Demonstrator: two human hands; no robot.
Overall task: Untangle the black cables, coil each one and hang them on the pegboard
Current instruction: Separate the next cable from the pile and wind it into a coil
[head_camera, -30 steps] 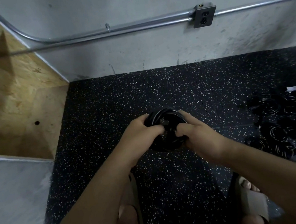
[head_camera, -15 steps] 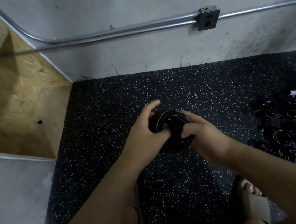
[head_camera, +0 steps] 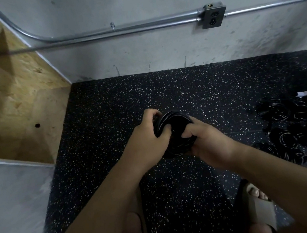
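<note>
The left hand [head_camera: 145, 138] curls around the left edge of a coiled black cable [head_camera: 178, 132] and the right hand [head_camera: 210, 140] pinches its lower right side, holding it between them above the floor [head_camera: 165, 96]; coiling looks nearly finished. Well to the right of the right hand, more black cables [head_camera: 292, 132] lie heaped; next the coil likely needs securing and carrying to the pegboard, not in view.

arms: bare forearms [head_camera: 105, 206] | feet: tan open-toe slide sandals [head_camera: 263, 212]
</note>
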